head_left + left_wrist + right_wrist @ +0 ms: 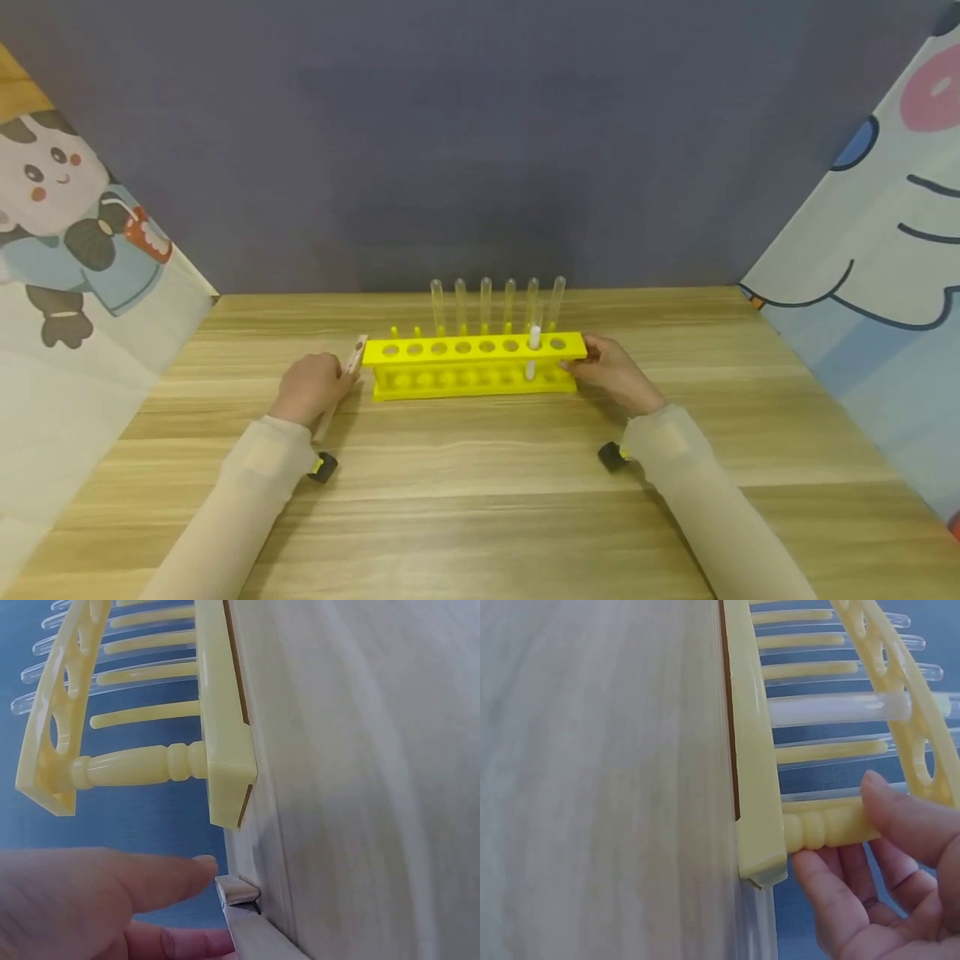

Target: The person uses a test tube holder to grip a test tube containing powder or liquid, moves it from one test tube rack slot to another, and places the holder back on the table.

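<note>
A yellow test tube rack (474,346) stands upright on the wooden table. Its right end post is pinched between the thumb and fingers of my right hand (611,375), plain in the right wrist view. One test tube with white contents (840,709) sits in a hole near that end. Several clear test tubes (486,302) stand upside down on pegs along the back. Left of the rack, my left hand (311,385) grips a narrow pale strip (352,357) lying on the table; its exact kind is unclear. My left thumb (176,881) is at the strip's end, apart from the rack.
The wooden table (465,508) ends at a dark grey panel (480,150) behind the rack. Panels with cartoon prints (67,217) border the left and right sides. A small black device (322,467) is on the left wrist, another (612,456) on the right.
</note>
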{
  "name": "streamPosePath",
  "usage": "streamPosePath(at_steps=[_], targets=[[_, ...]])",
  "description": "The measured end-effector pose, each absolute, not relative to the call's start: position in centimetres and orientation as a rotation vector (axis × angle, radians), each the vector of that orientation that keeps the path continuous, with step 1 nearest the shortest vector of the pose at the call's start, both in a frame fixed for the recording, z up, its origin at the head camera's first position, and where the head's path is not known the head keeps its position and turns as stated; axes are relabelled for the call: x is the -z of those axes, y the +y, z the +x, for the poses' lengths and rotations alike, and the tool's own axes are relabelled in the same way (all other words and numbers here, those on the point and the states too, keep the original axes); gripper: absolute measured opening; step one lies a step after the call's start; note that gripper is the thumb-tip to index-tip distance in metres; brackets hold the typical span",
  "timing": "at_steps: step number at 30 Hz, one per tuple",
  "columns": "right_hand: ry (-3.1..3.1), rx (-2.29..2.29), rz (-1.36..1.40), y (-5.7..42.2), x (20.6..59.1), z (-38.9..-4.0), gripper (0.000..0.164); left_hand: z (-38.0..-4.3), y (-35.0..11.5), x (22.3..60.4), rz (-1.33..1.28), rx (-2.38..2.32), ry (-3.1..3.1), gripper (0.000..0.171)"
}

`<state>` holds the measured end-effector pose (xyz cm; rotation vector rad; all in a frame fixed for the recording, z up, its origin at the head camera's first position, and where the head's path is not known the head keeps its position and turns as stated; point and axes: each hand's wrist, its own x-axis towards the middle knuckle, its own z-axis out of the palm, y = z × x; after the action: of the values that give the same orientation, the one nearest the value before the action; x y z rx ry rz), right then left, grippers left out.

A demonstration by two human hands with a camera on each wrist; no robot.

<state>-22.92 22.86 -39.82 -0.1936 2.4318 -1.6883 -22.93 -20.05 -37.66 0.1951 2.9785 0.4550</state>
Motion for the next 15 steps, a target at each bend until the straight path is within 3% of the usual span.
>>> streamPosePath(at_steps=[9, 15], targets=[[2.445, 1.603, -0.246, 24.2, 40.3, -22.7, 0.042, -23.2, -21.1, 38.6, 0.286, -0.400, 3.009, 0.034], [2.630, 1.314, -0.305, 26.5, 39.2, -22.8, 0.033, -23.5, -22.0, 38.0, 0.419, -0.369, 3.118, 0.034]])
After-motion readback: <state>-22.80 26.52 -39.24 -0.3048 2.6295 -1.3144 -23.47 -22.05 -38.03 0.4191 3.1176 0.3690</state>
